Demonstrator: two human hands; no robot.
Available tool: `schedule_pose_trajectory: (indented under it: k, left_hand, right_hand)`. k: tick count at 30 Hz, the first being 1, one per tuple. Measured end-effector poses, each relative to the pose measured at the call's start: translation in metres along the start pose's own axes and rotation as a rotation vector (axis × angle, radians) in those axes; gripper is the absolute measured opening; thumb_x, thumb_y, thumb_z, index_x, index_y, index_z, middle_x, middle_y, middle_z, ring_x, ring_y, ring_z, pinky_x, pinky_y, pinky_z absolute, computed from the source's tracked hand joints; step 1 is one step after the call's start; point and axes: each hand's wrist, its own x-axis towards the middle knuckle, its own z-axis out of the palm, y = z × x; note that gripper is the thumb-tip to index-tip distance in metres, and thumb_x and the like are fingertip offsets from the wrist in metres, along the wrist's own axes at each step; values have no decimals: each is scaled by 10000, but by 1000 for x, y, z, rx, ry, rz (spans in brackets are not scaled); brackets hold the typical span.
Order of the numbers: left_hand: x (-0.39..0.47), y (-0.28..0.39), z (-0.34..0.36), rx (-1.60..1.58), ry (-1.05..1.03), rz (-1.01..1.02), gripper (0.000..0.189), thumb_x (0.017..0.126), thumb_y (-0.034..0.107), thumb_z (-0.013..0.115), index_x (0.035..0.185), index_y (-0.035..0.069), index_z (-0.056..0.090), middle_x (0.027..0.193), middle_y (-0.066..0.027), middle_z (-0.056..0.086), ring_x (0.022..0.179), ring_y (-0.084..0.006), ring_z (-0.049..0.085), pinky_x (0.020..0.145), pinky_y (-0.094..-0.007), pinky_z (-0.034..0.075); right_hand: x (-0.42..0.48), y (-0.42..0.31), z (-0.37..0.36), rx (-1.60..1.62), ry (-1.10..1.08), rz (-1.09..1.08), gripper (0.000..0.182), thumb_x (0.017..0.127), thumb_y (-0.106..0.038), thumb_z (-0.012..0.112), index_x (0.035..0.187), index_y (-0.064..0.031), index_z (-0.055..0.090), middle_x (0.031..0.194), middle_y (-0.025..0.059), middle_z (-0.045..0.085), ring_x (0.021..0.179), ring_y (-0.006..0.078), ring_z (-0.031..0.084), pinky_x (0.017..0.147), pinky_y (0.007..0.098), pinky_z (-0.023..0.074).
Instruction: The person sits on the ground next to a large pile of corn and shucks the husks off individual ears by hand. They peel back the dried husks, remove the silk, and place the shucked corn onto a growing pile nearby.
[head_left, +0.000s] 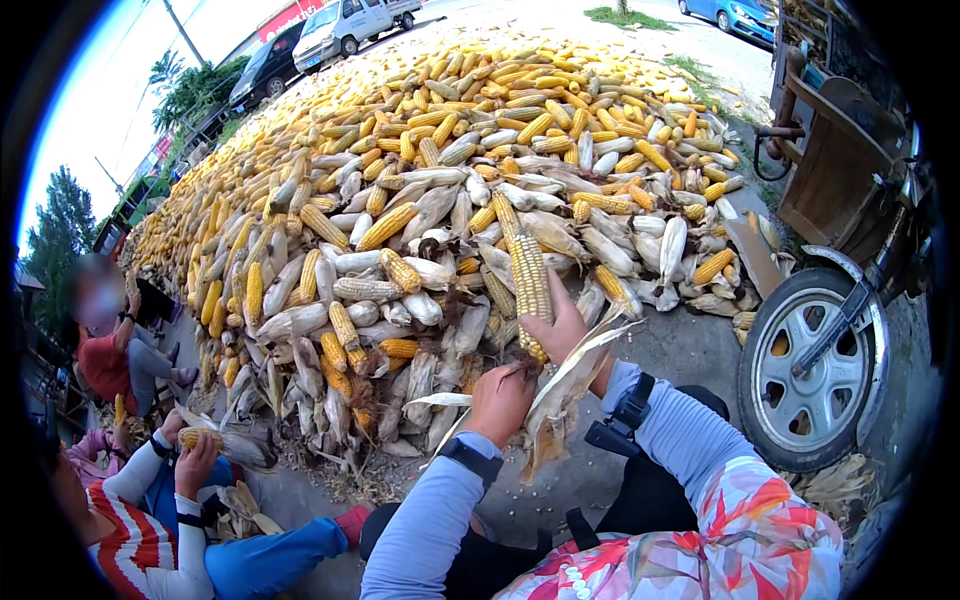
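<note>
A yellow ear of corn (531, 289) stands tilted in front of me, its kernels bare and its husk peeled down. My right hand (559, 319) grips the lower part of this ear, thumb across the kernels. My left hand (504, 397) is closed around the husk and brown silk at the ear's base. Pale dry husk leaves (562, 397) hang between and below my hands. Beyond them rises a large heap of corn ears (420, 180), bare ones mostly higher up, with many ears in husk (431, 274) along the near side.
A co-worker in a striped top (142, 525) handles a corn ear at my left; another in red (109, 367) sits farther off. A cart's wheel (810, 371) stands close on my right. Loose husks (836, 484) lie near it. Parked vehicles (349, 30) stand beyond the heap.
</note>
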Motion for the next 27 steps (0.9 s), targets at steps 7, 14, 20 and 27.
schedule_pose_trajectory:
  k: [7, 14, 20, 27]
  left_hand:
    - [-5, -8, 19, 2, -193, -125, 277, 830, 254, 522, 840, -2, 627, 804, -249, 601, 774, -419, 574, 686, -469, 455]
    - [1, -15, -9, 59, -100, -293, 432, 871, 381, 491, 787, -24, 614, 761, -264, 595, 777, -428, 574, 704, -490, 444]
    - [21, -67, -36, -226, 261, -352, 389, 846, 301, 543, 789, -83, 572, 782, -295, 584, 785, -436, 573, 674, -445, 441]
    - [7, -92, -71, -506, 395, -387, 276, 765, 156, 603, 862, -101, 593, 794, -233, 639, 755, -235, 627, 656, -346, 463]
  right_hand:
    - [0, -13, -4, -536, -102, -290, 796, 758, -158, 632, 1383, 33, 178, 1324, 212, 383, 1214, 272, 403, 1019, 332, 299]
    - [19, 19, -29, 649, 142, 562, 352, 854, -160, 576, 1154, -7, 473, 895, 66, 588, 671, 159, 594, 558, 315, 517]
    - [25, 3, -42, 709, 85, 411, 531, 830, -125, 577, 1301, -24, 354, 998, 79, 566, 744, 155, 597, 570, 305, 537]
    - [-6, 40, -17, 316, -155, 751, 544, 817, -204, 621, 1283, -83, 369, 936, 60, 561, 697, 149, 581, 488, 321, 517]
